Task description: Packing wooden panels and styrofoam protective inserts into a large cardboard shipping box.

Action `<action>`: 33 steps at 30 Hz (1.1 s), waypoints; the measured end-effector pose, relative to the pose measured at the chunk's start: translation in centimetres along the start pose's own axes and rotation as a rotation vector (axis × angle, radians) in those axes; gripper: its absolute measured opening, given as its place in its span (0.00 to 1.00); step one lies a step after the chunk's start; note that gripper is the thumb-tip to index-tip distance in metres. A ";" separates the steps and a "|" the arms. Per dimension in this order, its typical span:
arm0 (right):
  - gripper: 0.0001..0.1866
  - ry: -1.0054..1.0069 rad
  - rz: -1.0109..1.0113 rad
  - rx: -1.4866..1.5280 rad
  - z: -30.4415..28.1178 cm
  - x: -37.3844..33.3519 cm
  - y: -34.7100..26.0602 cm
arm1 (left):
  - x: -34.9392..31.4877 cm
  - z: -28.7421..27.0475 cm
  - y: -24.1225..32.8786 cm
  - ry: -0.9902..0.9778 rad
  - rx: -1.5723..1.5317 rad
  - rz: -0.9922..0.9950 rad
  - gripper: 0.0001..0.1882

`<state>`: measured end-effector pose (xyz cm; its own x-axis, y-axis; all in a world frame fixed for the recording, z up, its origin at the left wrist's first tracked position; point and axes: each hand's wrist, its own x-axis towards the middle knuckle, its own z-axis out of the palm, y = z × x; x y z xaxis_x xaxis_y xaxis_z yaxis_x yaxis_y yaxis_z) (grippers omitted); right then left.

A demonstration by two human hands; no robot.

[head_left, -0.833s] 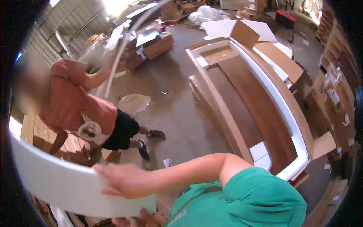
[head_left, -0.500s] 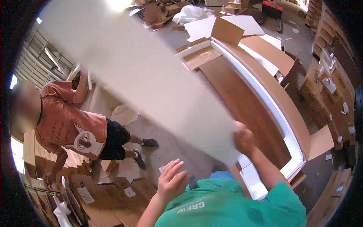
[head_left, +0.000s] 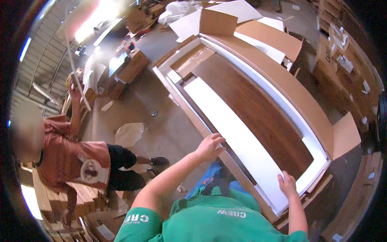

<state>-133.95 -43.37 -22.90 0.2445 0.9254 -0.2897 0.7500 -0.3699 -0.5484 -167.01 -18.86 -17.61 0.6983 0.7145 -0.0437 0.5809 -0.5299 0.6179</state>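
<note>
A long white panel (head_left: 236, 131) lies lengthwise in an open carton (head_left: 264, 44), along the side nearer me. Brown wood-look boards (head_left: 258, 109) show beside it. My right hand (head_left: 287, 184) grips the panel's right edge near its close end, fingers over the top face. My left hand (head_left: 209, 147) reaches over the carton's near wall at the panel's left edge, fingers extended and loosely bent. Whether its fingertips touch the panel is hard to see. White foam strips (head_left: 264, 86) line the carton's inner sides.
A co-worker (head_left: 76, 157) stands at left, a raised hand holding a thin pale strip (head_left: 71, 56). Cardboard boxes (head_left: 133, 66) stand beyond. Stacked cartons (head_left: 342, 72) line the right side. A torn piece of cardboard (head_left: 129, 134) lies on the floor.
The pale panel has come down from in front of me into the carton, my right hand still at its near end. My left hand has moved forward to the carton's near side.
</note>
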 end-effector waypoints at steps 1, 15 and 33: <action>0.21 0.006 0.025 0.000 0.3 1.1 -0.5 | 1.3 0.4 -1.4 -0.075 0.066 -0.055 0.20; 0.22 -0.214 0.277 -0.214 2.3 10.1 -10.0 | 10.5 2.4 -12.9 -0.407 0.428 -0.304 0.47; 0.17 0.319 0.358 0.358 4.2 7.6 -1.9 | 12.6 11.0 -0.9 -0.727 0.634 0.530 0.57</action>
<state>-136.09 -36.04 -27.37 0.6579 0.6969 -0.2855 0.3469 -0.6169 -0.7064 -154.15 -14.42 -27.33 0.8814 -0.0021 -0.4724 0.0988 -0.9771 0.1887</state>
